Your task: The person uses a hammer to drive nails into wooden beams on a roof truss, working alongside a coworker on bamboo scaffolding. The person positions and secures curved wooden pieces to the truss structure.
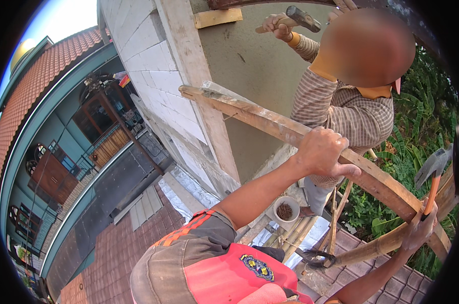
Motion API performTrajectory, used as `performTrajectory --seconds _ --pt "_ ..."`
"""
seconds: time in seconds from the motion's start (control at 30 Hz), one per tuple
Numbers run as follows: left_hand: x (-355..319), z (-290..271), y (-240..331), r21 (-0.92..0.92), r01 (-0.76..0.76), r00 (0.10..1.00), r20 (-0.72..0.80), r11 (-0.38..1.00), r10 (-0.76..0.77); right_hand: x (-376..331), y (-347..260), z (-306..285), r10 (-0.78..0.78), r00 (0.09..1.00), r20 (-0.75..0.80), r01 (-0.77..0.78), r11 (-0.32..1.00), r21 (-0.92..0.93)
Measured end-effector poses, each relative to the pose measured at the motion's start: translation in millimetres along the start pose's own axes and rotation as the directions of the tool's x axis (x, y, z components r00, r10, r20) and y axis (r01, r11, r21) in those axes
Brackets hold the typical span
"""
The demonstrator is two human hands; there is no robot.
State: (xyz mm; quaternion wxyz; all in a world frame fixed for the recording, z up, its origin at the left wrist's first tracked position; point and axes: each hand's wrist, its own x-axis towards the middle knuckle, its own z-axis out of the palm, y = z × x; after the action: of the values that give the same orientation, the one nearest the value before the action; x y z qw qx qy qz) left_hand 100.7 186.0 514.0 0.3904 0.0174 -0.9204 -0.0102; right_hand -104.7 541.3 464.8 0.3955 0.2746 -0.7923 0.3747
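Currently, the left hand (323,152) holds the middle of a wooden beam (270,122), its fingers bent over the upper edge and its thumb spread apart toward the beam's lower end. The beam slants downward to the right. Near its lower end, the right hand (423,225) has its fingers wrapped around the orange handle of a hammer (433,190), the head pointing up; I cannot tell whether that hand also touches the beam. Above the beam, a co-worker (363,114) in striped sleeves raises a second hammer (303,18) before a grey wall (249,55). Below the beam are a white bucket (294,203) with brown contents and a bamboo pole (376,251).
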Motion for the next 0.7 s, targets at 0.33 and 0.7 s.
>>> performTrajectory --seconds 0.33,0.7 --pt "-0.4 -1.3 -0.9 0.001 0.012 1.000 0.003 1.000 -0.012 1.3 1.1 4.4 0.029 1.000 -0.005 -0.029 1.000 -0.005" --pt "0.2 -2.0 -0.9 -0.019 -0.007 1.000 -0.016 1.000 0.007 2.0 1.3 4.4 0.009 1.000 -0.024 -0.009 1.000 -0.025"
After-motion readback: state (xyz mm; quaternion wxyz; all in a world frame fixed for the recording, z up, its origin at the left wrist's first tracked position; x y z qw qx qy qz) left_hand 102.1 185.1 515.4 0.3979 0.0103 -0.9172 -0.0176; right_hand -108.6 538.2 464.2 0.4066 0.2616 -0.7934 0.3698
